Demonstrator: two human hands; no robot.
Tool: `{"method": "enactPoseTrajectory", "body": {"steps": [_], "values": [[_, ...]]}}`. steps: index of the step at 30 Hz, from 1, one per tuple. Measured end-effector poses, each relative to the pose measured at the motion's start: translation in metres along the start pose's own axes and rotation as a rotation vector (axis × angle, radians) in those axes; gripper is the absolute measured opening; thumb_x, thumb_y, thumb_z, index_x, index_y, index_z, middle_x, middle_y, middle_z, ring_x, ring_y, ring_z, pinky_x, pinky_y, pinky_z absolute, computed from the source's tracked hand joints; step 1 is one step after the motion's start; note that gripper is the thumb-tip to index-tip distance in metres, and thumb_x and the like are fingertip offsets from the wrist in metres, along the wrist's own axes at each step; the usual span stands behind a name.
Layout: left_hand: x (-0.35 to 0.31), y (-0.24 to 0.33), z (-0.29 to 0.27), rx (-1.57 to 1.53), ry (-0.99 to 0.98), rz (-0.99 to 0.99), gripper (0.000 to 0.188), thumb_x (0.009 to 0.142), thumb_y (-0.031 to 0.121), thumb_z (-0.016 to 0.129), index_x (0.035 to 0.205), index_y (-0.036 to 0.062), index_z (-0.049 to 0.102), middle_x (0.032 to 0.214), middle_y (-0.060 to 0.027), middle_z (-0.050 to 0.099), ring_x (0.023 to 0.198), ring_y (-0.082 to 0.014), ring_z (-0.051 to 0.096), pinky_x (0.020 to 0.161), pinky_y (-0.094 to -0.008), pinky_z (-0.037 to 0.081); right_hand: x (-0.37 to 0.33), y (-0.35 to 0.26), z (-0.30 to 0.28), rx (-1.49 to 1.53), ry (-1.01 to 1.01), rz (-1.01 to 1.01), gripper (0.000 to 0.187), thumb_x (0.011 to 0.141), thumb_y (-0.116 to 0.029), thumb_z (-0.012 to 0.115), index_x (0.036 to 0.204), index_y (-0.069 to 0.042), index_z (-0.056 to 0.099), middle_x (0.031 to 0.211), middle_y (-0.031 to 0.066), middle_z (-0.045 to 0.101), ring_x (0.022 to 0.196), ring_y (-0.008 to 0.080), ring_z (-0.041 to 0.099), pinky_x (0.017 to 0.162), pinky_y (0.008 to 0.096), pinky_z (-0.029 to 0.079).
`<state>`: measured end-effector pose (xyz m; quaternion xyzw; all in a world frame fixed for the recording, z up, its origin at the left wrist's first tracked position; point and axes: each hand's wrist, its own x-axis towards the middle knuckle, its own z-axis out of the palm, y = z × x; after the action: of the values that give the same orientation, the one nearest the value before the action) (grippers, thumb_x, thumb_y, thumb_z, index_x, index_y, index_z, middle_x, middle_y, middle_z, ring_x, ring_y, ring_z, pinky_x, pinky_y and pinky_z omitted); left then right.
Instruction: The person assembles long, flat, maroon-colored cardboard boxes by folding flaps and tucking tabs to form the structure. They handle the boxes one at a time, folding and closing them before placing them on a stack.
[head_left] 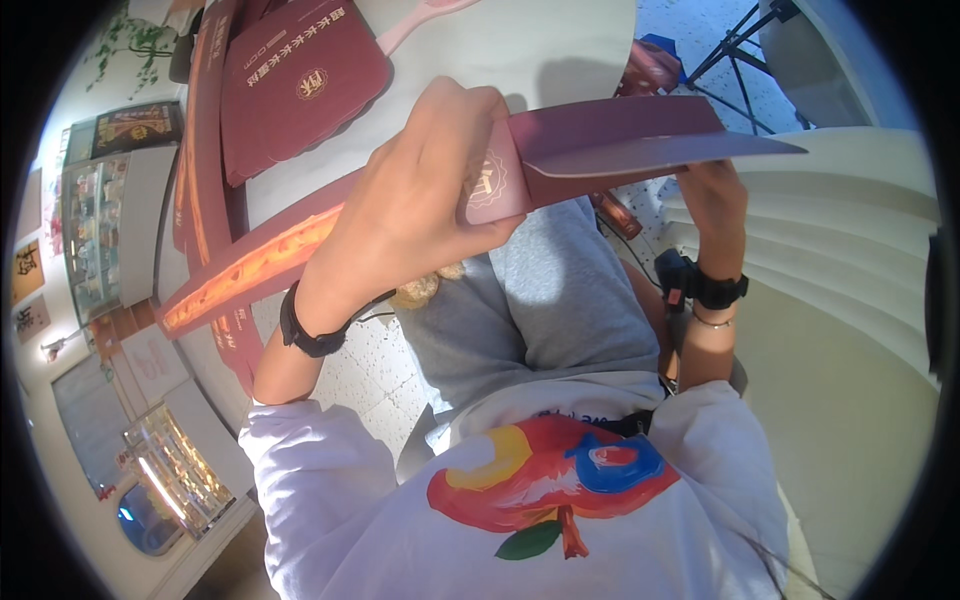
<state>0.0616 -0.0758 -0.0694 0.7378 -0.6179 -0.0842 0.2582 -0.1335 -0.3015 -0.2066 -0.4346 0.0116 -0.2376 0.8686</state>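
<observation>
A long, narrow maroon cardboard box with a strip of orange food picture along its side lies across in front of me, over my lap. My left hand is closed around its middle, thumb on the near side beside a pale gold emblem. At the right end a long flap stands out from the box. Behind and under that flap is my right hand, its fingertips partly hidden by the cardboard as they grip the edge. Whether anything is inside the box does not show.
A white round table carries flat maroon packages and a pink handled thing. More long maroon boxes lie at the table's left. On the right is a cream ribbed seat; a dark-legged chair stands beyond.
</observation>
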Motion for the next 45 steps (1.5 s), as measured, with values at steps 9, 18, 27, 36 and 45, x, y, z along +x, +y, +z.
{"method": "enactPoseTrajectory", "body": {"steps": [9, 18, 27, 36, 45], "values": [[0.001, 0.002, 0.002, -0.018, -0.013, 0.021, 0.068, 0.064, 0.010, 0.082, 0.121, 0.0028, 0.046, 0.106, -0.0145, 0.054, 0.096, -0.0338, 0.061, 0.080, -0.0390, 0.052, -0.001, 0.002, -0.009, 0.110, -0.073, -0.029, 0.036, 0.089, -0.004, 0.059, 0.125, -0.001, 0.056, 0.120, 0.0079, 0.062, 0.117, 0.0186, 0.053, 0.103, 0.0356, 0.033], [0.008, 0.000, 0.002, -0.040, 0.070, 0.116, 0.062, 0.066, 0.010, 0.080, 0.121, 0.0046, 0.051, 0.116, -0.0131, 0.058, 0.097, -0.0324, 0.063, 0.081, -0.0381, 0.054, 0.002, -0.002, -0.010, 0.088, -0.120, 0.009, 0.038, 0.093, -0.008, 0.057, 0.130, 0.000, 0.053, 0.123, 0.0088, 0.060, 0.116, 0.0184, 0.054, 0.103, 0.0354, 0.034], [0.010, 0.002, -0.008, -0.051, -0.083, 0.024, 0.059, 0.067, 0.014, 0.080, 0.121, 0.0067, 0.056, 0.110, -0.0126, 0.065, 0.097, -0.0309, 0.066, 0.083, -0.0371, 0.053, 0.005, -0.005, -0.001, -0.020, 0.080, 0.075, 0.045, 0.094, -0.010, 0.056, 0.136, 0.002, 0.048, 0.127, 0.0100, 0.059, 0.120, 0.0187, 0.051, 0.104, 0.0349, 0.034], [0.009, 0.006, -0.007, -0.022, -0.094, -0.002, 0.058, 0.068, 0.016, 0.080, 0.121, 0.0077, 0.055, 0.111, -0.0124, 0.065, 0.096, -0.0319, 0.066, 0.080, -0.0365, 0.053, 0.000, -0.006, 0.001, 0.017, 0.070, 0.032, 0.044, 0.092, -0.006, 0.056, 0.134, 0.003, 0.049, 0.126, 0.0107, 0.060, 0.120, 0.0187, 0.051, 0.104, 0.0339, 0.034], [0.010, -0.009, -0.002, -0.102, -0.066, 0.147, 0.038, 0.064, 0.019, 0.086, 0.085, 0.0041, 0.057, 0.130, -0.0100, 0.061, 0.081, -0.0245, 0.062, 0.067, -0.0281, 0.050, 0.002, -0.004, 0.001, 0.021, 0.081, 0.028, 0.042, 0.093, -0.006, 0.056, 0.133, 0.003, 0.050, 0.125, 0.0098, 0.061, 0.118, 0.0177, 0.053, 0.102, 0.0333, 0.036]]}}
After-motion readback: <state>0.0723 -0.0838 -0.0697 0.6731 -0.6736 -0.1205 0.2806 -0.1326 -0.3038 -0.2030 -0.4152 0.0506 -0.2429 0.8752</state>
